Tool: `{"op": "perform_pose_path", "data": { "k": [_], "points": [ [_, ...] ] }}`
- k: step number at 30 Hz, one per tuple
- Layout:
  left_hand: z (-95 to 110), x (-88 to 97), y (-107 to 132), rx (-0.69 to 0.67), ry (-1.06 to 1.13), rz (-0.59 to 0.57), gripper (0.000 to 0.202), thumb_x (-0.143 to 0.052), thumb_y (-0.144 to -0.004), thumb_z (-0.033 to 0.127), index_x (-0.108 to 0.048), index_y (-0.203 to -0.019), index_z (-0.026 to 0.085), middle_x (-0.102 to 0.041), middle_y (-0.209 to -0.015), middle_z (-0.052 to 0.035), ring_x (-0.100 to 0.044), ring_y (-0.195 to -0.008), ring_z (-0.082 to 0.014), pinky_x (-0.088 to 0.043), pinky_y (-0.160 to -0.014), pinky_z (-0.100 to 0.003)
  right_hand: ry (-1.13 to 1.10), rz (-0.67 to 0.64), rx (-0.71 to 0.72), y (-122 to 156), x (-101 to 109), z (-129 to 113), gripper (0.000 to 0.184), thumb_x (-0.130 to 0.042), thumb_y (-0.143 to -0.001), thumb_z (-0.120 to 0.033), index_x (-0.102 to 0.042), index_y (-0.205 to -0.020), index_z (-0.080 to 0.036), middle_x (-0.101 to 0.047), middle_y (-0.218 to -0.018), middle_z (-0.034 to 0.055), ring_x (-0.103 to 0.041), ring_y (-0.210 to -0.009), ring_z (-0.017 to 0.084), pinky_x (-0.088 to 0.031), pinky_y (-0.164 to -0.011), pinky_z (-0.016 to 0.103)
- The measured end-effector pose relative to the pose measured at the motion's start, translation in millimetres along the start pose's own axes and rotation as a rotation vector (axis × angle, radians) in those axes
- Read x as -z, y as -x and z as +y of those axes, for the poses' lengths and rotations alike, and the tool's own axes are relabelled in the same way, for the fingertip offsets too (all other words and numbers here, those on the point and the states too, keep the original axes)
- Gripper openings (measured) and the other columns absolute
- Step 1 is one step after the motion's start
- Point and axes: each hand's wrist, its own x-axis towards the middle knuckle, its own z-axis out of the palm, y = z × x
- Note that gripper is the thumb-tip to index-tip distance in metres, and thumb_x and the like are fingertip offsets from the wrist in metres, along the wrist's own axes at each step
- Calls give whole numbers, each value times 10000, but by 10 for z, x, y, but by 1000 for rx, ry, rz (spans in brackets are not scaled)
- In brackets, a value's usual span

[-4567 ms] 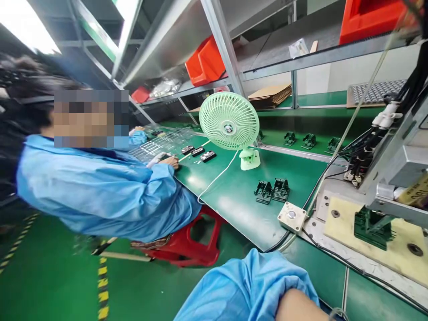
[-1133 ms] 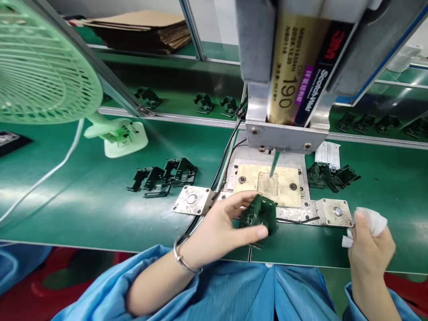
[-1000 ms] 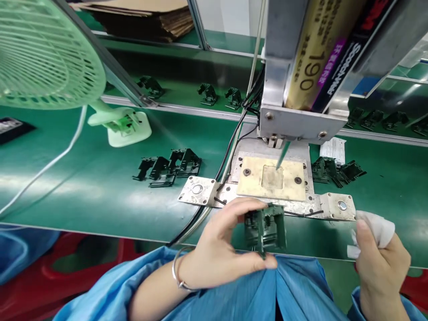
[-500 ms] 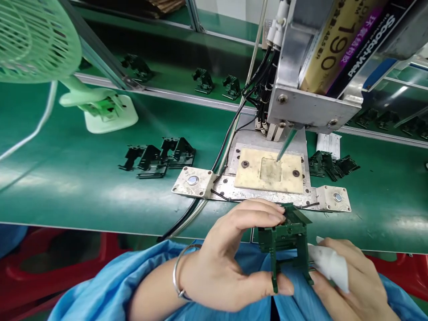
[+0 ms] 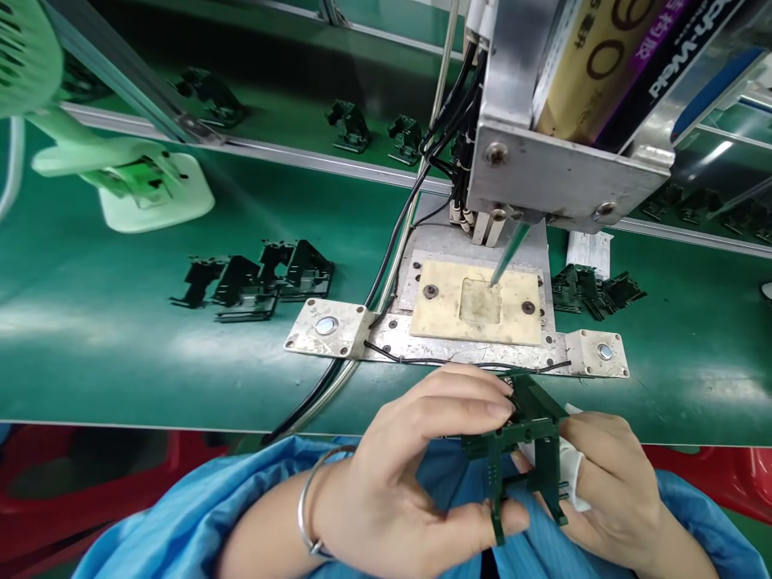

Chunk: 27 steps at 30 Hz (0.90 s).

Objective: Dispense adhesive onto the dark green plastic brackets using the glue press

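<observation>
My left hand (image 5: 398,486) is closed on a dark green plastic frame part (image 5: 543,418), fingers on its top and thumb on its lower leg. The part is held above my lap, in front of the bench edge. My right hand (image 5: 618,474) is closed around a white wipe (image 5: 572,470) at the part's right side. Some of its fingertips show through the opening of the part, with the wipe around them. Beyond my hands lies a cream fixture plate (image 5: 434,322) with a square recess, under a green dispensing nozzle (image 5: 508,253).
A metal dispenser head (image 5: 567,181) holding a Scotch-Weld cartridge (image 5: 603,72) hangs over the fixture. Silver push buttons flank it, the left button box (image 5: 301,342) beside cables. Similar dark parts (image 5: 241,285) stand left, others (image 5: 594,289) right. A green fan (image 5: 157,193) is at far left.
My right hand has moved left and the wipe has gone further into and behind the part. The part stays in my left hand. The view has shifted slightly.
</observation>
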Motion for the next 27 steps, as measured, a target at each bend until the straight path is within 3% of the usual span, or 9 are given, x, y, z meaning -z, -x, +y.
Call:
{"op": "perform_pose_path", "data": {
  "k": [7, 11, 13, 16, 18, 20, 23, 25, 27],
  "points": [
    [-44, -5, -28, 29, -46, -26, 616, -851, -738, 172, -546, -1273, 179, -695, -1073, -112, -682, -1042, -265, -597, -934, -407, -117, -66, -36, -19, -20, 99, 135, -502, -915, -102, -571, -859, -203, -559, -672, -2, -514, -523, 138, -365, -504, 284],
    [-107, 6, -58, 48, -70, -17, 636, -860, -722, 153, -542, -1272, 176, -663, -1099, -111, -655, -1092, -249, -560, -994, -362, -89, 47, -297, -3, 195, 194, 90, -565, -947, -152, -618, -975, -218, -588, -676, -25, -539, -532, 114, -422, -508, 229],
    [-139, -11, -76, 121, -54, 0, 639, -869, -714, 182, -548, -1266, 200, -646, -1124, -111, -644, -1107, -258, -561, -985, -362, -183, 122, -436, -58, 289, 186, 66, -565, -971, -247, -613, -932, -223, -586, -659, -29, -523, -501, 109, -429, -475, 211],
    [-195, -66, -121, 286, 72, 12, 638, -845, -743, 226, -518, -1290, 246, -611, -1163, -116, -664, -1050, -258, -606, -858, -335, -372, 63, -524, -248, 300, 104, 156, -622, -937, -333, -543, -858, -224, -579, -625, -34, -522, -465, 111, -426, -423, 200],
    [-253, -105, -156, 354, 200, 4, 610, -810, -790, 275, -484, -1306, 280, -595, -1139, -98, -697, -914, -209, -617, -733, -276, -387, -3, -527, -403, 233, 44, 145, -649, -887, -283, -519, -909, -223, -609, -640, -35, -575, -493, 122, -448, -438, 194],
    [-334, -129, -171, 359, 241, 4, 588, -795, -807, 368, -489, -1302, 289, -593, -1102, -83, -702, -841, -185, -615, -687, -254, -227, 27, -481, -532, 162, 30, 94, -571, -862, -203, -489, -903, -221, -599, -613, -40, -575, -470, 121, -430, -430, 195],
    [-483, -112, -123, 306, 6, 118, 705, -818, -734, 521, -532, -1318, 250, -587, -1191, -134, -667, -1053, -294, -626, -819, -358, 110, 66, -353, -660, 155, 204, 127, -429, -839, -123, -401, -802, -241, -518, -521, -58, -492, -374, 113, -338, -385, 219],
    [-572, -64, -57, 245, -151, 235, 664, -830, -734, 464, -563, -1303, 248, -581, -1222, -140, -621, -1126, -328, -617, -866, -411, 265, 28, -337, -764, 246, 492, 145, -408, -842, -112, -390, -781, -242, -479, -487, -66, -452, -344, 115, -282, -374, 236],
    [-628, -4, 6, 165, -217, 276, 487, -809, -767, 281, -617, -1215, 282, -624, -1074, -95, -657, -977, -283, -632, -771, -382, 409, 57, -361, -945, 393, 863, 116, -446, -870, -142, -453, -785, -220, -471, -487, -63, -448, -354, 120, -273, -383, 234]
  ]
}}
